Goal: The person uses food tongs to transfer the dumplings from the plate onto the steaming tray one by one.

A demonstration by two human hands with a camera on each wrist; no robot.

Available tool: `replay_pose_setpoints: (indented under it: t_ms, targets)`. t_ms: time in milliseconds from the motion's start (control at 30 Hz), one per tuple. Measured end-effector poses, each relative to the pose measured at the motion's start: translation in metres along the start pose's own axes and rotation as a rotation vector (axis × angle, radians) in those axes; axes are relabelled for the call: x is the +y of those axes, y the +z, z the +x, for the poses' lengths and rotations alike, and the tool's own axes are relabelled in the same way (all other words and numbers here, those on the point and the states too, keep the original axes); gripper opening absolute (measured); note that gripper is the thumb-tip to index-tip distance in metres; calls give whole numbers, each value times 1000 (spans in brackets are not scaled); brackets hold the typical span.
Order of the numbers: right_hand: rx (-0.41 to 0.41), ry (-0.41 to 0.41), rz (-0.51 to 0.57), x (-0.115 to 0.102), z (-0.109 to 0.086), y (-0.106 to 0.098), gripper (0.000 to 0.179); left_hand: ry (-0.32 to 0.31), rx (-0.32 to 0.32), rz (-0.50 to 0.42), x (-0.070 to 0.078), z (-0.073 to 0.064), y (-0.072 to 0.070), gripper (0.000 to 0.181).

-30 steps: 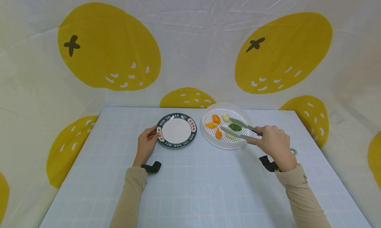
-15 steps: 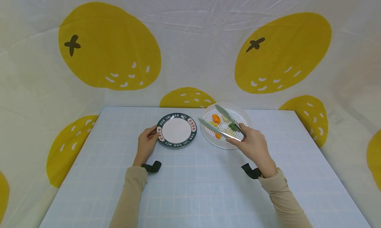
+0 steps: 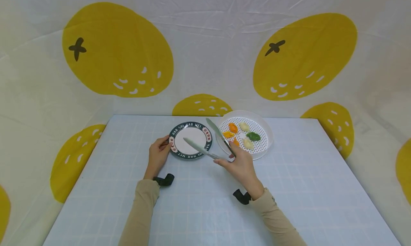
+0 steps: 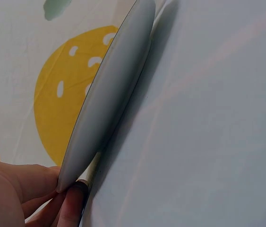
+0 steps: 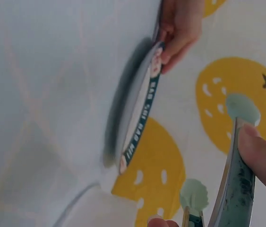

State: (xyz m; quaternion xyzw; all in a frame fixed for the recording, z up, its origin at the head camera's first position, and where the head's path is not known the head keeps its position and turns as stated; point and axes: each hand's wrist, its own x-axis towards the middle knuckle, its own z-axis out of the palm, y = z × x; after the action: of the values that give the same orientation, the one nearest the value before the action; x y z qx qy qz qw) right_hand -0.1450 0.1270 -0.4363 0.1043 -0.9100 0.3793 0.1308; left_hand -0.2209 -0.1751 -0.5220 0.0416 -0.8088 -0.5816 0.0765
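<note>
My left hand (image 3: 158, 156) pinches the left rim of a round plate (image 3: 186, 131) with a dark green lettered border and a white middle. In the left wrist view the plate (image 4: 105, 101) appears edge-on, its rim between thumb and fingers. Tongs (image 3: 197, 147) with pale green tips and metal arms are gripped in my right hand (image 3: 243, 166). Their arms stand apart with nothing between the tips; one tip overlaps the plate, the other overlaps the gap beside it. The right wrist view shows the tongs (image 5: 234, 179) beneath the thumb.
Right of the plate stands a white round tray (image 3: 269, 133) with a perforated base. On it lie small dumpling-like pieces: a green one (image 3: 253, 136), pale ones (image 3: 244, 126) and several orange or yellow ones (image 3: 233, 127). A patterned cloth wall (image 3: 205, 60) rises behind the table (image 3: 199, 203).
My right hand has carried the tongs leftward from over the tray to the plate, their arms spreading wider. The left hand and plate have stayed put; the pieces on the tray look unmoved.
</note>
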Motion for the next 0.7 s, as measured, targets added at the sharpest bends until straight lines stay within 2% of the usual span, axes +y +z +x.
replay_pose_setpoints:
  t_ms: [333, 467, 700]
  targets:
    - [-1, 9, 129, 7, -9, 35, 55, 19, -1, -7, -3, 0, 0, 41]
    - [6, 46, 92, 9, -10, 40, 54, 17, -7, -12, -3, 1, 0, 41]
    - [18, 74, 15, 13, -12, 45, 52, 61, 2, 6, -4, 1, 0, 40]
